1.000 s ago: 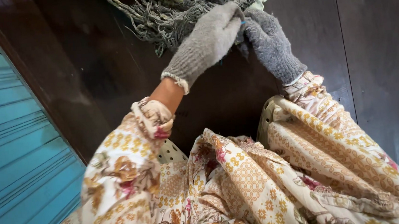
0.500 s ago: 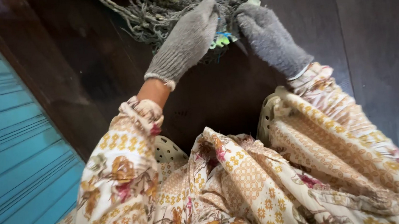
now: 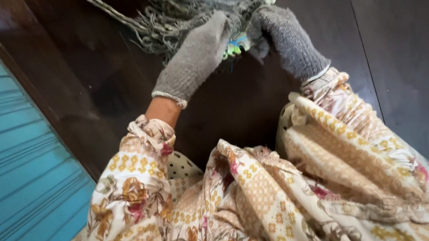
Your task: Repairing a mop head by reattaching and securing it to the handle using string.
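Both my hands wear grey knit gloves and reach up to a mop head (image 3: 200,7) of tangled grey-green strings at the top of the view. My left hand (image 3: 196,55) presses against the strings from the left. My right hand (image 3: 282,38) grips the mop head's right side, fingers curled in. Between the two gloves shows a small green and blue plastic part (image 3: 233,47). My sleeves are cream cloth with a floral print.
A dark brown wooden floor (image 3: 397,45) lies under the mop. A teal ribbed wall or shutter (image 3: 19,166) runs along the left. Cream perforated footwear (image 3: 182,165) peeks out from under my floral dress (image 3: 251,204) at the bottom.
The mop head and both hands have shifted slightly left. The green and blue part, hidden a second ago, now shows between the gloves.
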